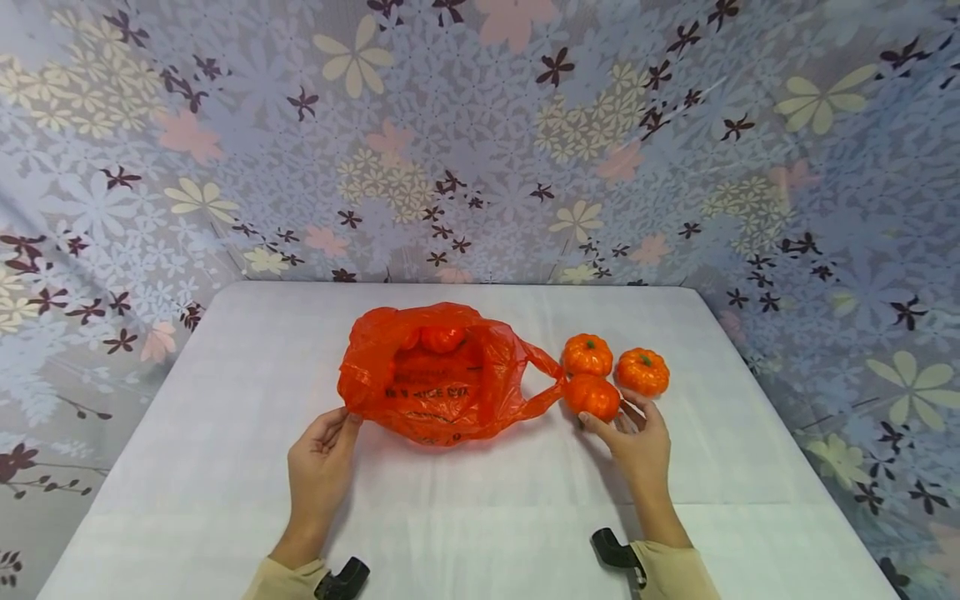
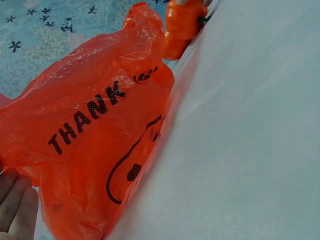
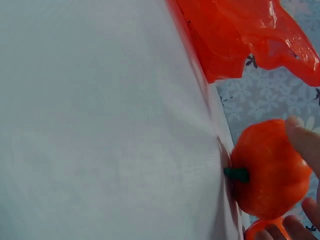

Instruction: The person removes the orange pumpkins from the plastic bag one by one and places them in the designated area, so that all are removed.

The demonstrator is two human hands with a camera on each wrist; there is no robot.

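Glossy round orange pumpkin with a green stem (image 3: 272, 170) is held by the right hand's fingers (image 3: 306, 142), right of the translucent red plastic bag (image 1: 442, 429), whose left edge the left hand (image 1: 324, 450) pinches. Two ribbed orange pumpkins (image 1: 588, 357) sit beyond on the white tabletop (image 1: 480, 517).

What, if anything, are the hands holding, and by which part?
The left hand pinches the red bag by its near left edge. The right hand holds the nearest pumpkin by its rounded side, not by the stem.
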